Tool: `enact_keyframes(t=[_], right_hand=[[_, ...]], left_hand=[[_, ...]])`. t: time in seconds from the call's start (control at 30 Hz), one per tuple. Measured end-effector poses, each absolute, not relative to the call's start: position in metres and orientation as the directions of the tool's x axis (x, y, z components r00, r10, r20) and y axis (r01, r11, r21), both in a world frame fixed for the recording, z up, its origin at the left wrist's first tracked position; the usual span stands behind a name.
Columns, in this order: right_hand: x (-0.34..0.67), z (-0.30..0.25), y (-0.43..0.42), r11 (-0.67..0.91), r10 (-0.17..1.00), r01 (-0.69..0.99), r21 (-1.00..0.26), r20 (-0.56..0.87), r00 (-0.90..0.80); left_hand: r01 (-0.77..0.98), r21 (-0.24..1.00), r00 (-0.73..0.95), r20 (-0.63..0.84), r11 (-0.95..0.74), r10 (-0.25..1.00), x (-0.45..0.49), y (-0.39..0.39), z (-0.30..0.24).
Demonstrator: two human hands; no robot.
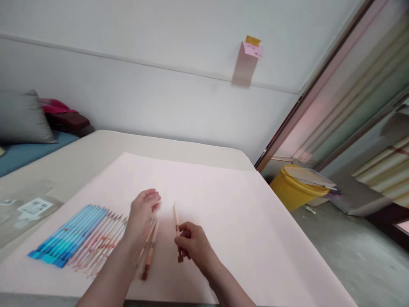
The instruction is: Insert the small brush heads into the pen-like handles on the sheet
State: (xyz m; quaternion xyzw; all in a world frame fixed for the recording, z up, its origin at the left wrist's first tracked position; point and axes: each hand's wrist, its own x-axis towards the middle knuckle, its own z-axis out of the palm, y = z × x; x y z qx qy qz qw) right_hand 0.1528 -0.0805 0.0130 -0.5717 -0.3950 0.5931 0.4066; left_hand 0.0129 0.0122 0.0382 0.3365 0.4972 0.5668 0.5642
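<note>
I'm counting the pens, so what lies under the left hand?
Under the left hand lie pale pens with brown ends, sticking out toward the table's near edge on the pink sheet. Their upper parts are covered, so the count is unclear.

Blue pens (65, 236), pale pink pens (102, 243), pink sheet (223, 200), yellow bucket (292, 192), grey pillow (22, 117)
</note>
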Motion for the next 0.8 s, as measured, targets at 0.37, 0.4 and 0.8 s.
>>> enact_keyframes(t=[0.37, 0.4, 0.8], right_hand=[[0.112, -0.020, -0.088, -0.381, 0.913, 0.200, -0.903, -0.402, -0.076], [0.109, -0.023, -0.087, -0.346, 0.925, 0.214, -0.914, -0.370, -0.085], [0.113, -0.015, -0.093, 0.025, 0.956, 0.407, -0.913, -0.097, -0.277]], left_hand=[[-0.439, 0.889, -0.152, -0.214, 0.128, 0.965, -0.003, 0.020, 0.044], [-0.444, 0.887, -0.146, -0.215, 0.131, 0.966, -0.002, 0.020, 0.044], [-0.431, 0.895, -0.137, -0.190, 0.114, 0.972, -0.006, 0.019, 0.044]])
